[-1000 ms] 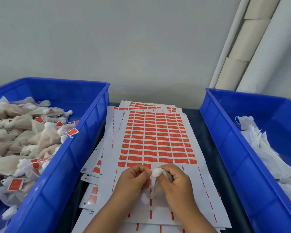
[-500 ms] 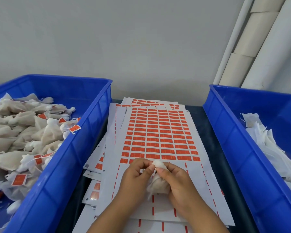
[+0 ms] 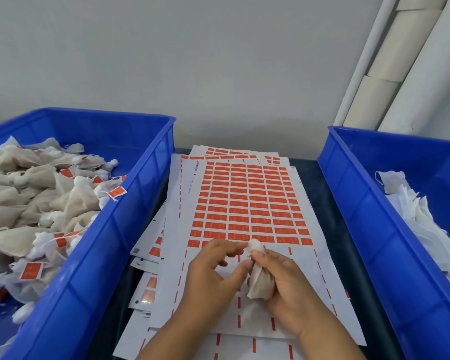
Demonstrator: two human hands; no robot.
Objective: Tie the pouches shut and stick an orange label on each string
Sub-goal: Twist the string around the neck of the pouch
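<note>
A small beige pouch [image 3: 260,283] stands upright over the label sheets, its white gathered top pointing away from me. My right hand [image 3: 287,279] grips its body and neck. My left hand [image 3: 213,272] is at the pouch's neck, forefinger and thumb pinching just below the top; the string itself is too thin to make out. The top sheet of orange labels [image 3: 247,203] lies right behind the hands, its near rows peeled off.
The blue bin on the left [image 3: 130,216] holds several tied pouches with orange labels [image 3: 39,203]. Limp white pouches [image 3: 424,219] lie in the blue bin on the right [image 3: 359,214]. More label sheets are stacked underneath. White tubes lean at the back right.
The hands have parted a little: my right hand slid down around the pouch's body, showing more of it, while my left fingers work at the neck. The camera tilted slightly.
</note>
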